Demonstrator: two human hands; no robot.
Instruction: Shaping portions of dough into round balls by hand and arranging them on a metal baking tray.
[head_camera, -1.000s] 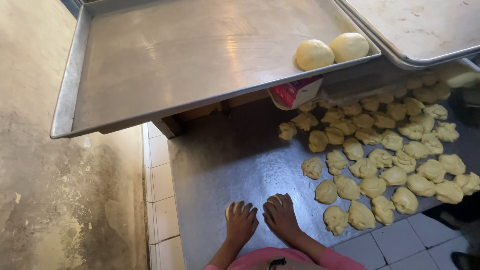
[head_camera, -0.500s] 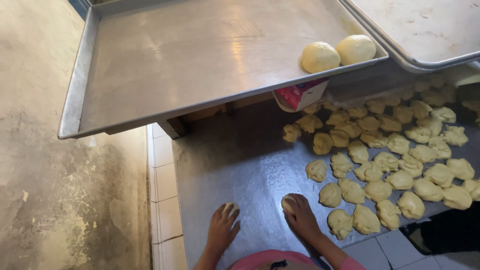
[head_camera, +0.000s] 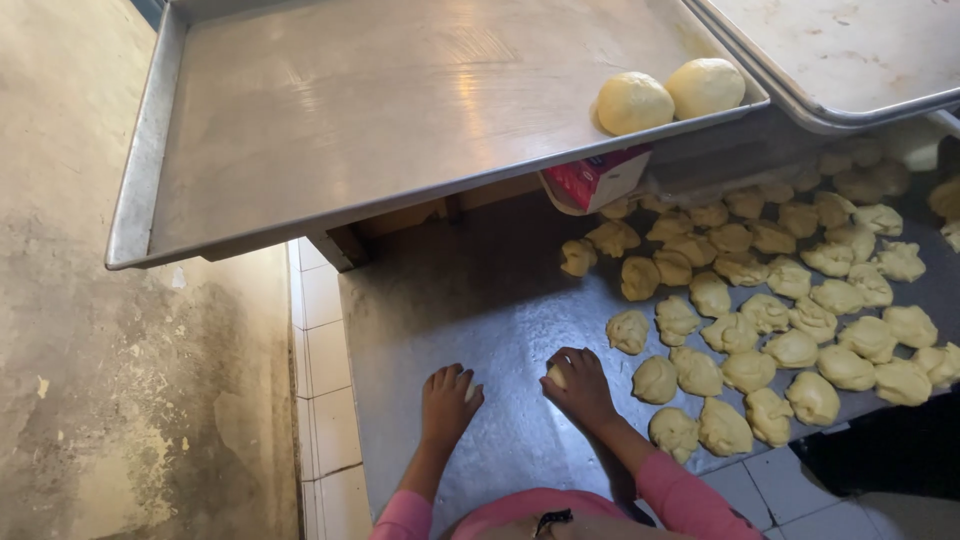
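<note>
Two smooth, round dough balls (head_camera: 668, 93) sit touching each other at the near right corner of the large metal tray (head_camera: 330, 130). The rest of that tray is bare. By that count the shaping is judged to be at an early stage: two pieces finished, a large heap left.

Rough dough pieces (head_camera: 770, 310), several dozen, lie on the dark surface (head_camera: 450, 300) below and to the right of the tray. They are pale yellow, lumpy and torn at the edges, matte, some touching, some apart. None of them is rounded.

Left hand (head_camera: 445, 402): palm down on the surface, below the tray's near edge, fingers cupped over a small pale piece of dough (head_camera: 470, 388) that shows only at the thumb side. Right hand (head_camera: 578, 382): palm down just beside the left one, curled over a second dough piece (head_camera: 555, 376), pale edge visible at the fingers. Both hands grasp loosely and press down; neither is clenched tight. Nearest rough pieces lie just right of the right hand.

Materials: the tray is dull brushed metal with a raised rim and light smears. A second tray (head_camera: 850, 50) of the same kind overlaps its right side. The surface is dark sheet metal with a greasy sheen. A red and white carton (head_camera: 595, 180) is tucked under the tray's near edge. White tile (head_camera: 325, 330) borders the surface on the left.
</note>
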